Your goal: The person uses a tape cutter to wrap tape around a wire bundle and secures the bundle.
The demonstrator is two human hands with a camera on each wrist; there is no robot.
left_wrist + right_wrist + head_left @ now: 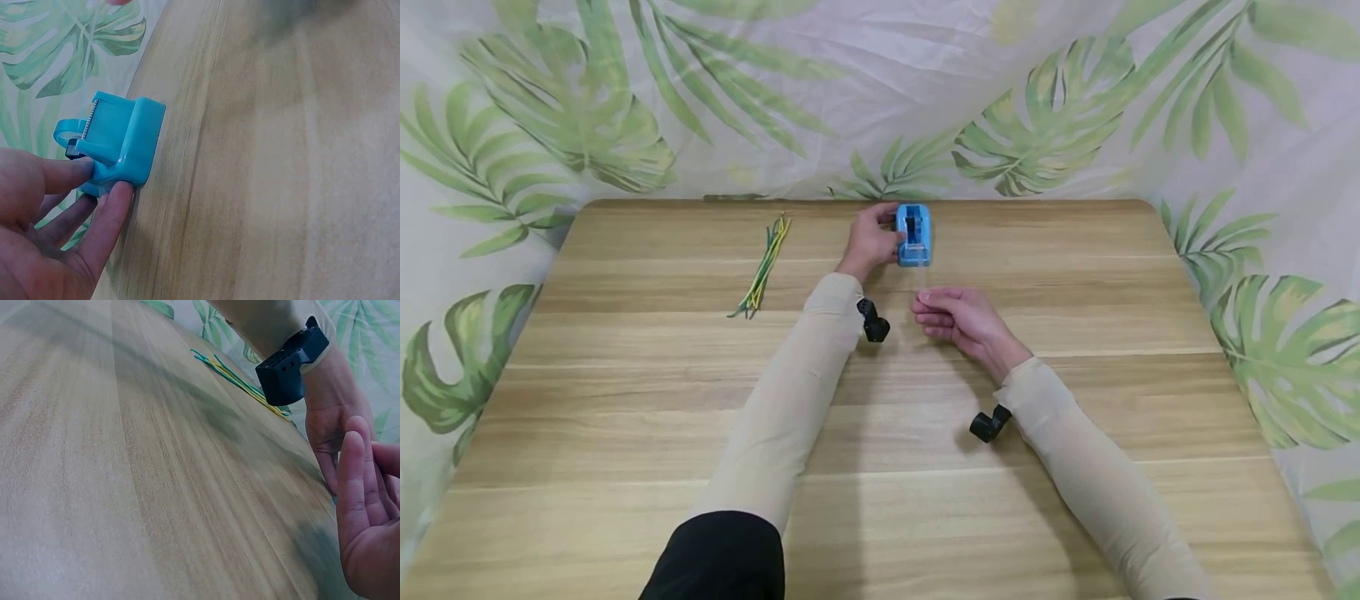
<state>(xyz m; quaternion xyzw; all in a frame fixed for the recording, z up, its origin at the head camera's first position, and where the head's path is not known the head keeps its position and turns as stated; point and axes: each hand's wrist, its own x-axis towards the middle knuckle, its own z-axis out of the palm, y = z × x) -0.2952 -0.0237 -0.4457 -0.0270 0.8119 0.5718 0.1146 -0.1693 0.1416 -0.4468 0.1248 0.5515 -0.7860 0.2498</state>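
A small blue tape dispenser (914, 257) stands near the table's back edge. My left hand (870, 240) grips it from the left side, thumb and fingers against its body; its toothed cutter edge shows in the left wrist view, where the dispenser (145, 147) is seen close up. From the dispenser a thin clear strip of tape (923, 277) runs toward me. My right hand (967, 322) pinches the strip's end between thumb and index finger, just in front of the dispenser. In the right wrist view the right fingers (353, 469) hide the pinch and most of the dispenser.
A loose bundle of green and yellow thin wires or ties (766, 271) lies on the wooden table (625, 400), left of the left hand. Leaf-patterned cloth (895, 75) hangs behind the table's back edge and along its sides.
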